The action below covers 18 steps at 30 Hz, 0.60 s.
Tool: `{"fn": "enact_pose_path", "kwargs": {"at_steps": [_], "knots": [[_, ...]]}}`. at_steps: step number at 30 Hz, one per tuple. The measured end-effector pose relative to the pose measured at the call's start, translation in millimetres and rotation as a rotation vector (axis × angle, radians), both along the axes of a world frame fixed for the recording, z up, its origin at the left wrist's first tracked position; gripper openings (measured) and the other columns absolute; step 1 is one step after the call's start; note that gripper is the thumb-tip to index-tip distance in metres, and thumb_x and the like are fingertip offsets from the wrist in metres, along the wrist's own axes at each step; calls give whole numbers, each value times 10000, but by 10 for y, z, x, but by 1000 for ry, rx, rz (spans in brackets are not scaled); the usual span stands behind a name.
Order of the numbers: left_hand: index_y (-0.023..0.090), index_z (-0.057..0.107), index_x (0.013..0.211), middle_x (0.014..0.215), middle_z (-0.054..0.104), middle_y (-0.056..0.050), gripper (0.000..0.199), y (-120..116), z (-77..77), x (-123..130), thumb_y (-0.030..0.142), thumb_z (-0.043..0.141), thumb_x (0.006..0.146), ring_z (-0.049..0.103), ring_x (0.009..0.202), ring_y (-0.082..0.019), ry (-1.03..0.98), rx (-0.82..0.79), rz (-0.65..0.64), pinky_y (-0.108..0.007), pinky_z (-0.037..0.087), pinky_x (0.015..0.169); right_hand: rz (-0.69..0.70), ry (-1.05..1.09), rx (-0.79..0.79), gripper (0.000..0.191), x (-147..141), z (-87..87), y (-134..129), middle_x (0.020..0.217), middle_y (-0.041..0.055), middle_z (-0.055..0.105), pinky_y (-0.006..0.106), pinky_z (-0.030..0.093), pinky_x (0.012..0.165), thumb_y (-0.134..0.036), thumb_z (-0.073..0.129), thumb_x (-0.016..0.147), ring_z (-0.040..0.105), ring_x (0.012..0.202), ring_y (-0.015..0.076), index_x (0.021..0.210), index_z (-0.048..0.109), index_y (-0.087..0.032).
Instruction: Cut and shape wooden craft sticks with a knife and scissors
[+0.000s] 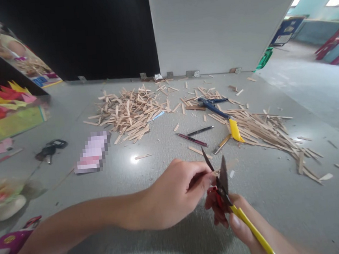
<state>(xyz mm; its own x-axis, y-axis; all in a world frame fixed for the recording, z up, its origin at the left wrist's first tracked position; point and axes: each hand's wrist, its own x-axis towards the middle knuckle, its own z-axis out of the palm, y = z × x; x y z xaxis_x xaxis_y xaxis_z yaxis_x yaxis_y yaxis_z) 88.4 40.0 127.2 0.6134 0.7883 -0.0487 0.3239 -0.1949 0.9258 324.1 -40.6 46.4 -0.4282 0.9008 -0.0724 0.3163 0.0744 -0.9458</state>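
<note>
Low in the middle, my left hand point(175, 193) pinches a thin wooden stick point(216, 173), most of it hidden by the fingers. My right hand point(243, 219) is wrapped round the handles of shears point(224, 177), one yellow and one red. The blades point away from me and are parted, with the end of the stick between them. Just beyond the hands lie two pens point(192, 139), a thin yellow-handled tool point(222, 143) and a blue hand tool point(213, 107) with a yellow end. Behind them is a heap of short wooden pieces point(129, 110); longer sticks point(261, 129) lie at the right.
A black-and-white panel point(202, 29) with metal brackets stands at the back. At left are a phone-shaped pink item point(91, 151), keys point(51, 148), a yellow box point(12, 125) of coloured paper and a purple bag point(12, 243). A person is partly visible behind.
</note>
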Motion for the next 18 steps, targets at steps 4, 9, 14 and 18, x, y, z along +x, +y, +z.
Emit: {"fn": "enact_pose_path", "kwargs": {"at_steps": [4,9,14,18], "knots": [[166,679,798,630,585,43,324,-6,-2,3,253,541,1077,472,551,-100,5,-2,-9,-220,385,577,-1,-31,22,537,15,-29,-7,970,87,681,407,607,806,-694,496,1059,626,816,232,1264,669,-229],[156,686,813,642,589,44,322,-1,-6,-1,231,526,1082,462,558,-91,17,8,-36,-212,373,570,-4,-54,20,543,-34,60,16,949,85,682,386,593,775,-707,487,1057,625,808,231,1210,682,-225],[155,687,815,642,579,42,324,12,-24,-7,223,521,1084,455,568,-94,26,36,-66,-207,354,548,-35,-62,55,609,-116,147,45,927,92,697,375,580,759,-761,447,1046,625,819,235,1101,703,-210],[160,630,749,631,548,49,320,15,-34,-13,163,533,1054,463,577,-92,32,76,-85,-209,352,561,-44,-84,74,642,-166,171,51,813,72,650,317,519,613,-777,395,1048,562,705,199,945,675,-209]]}}
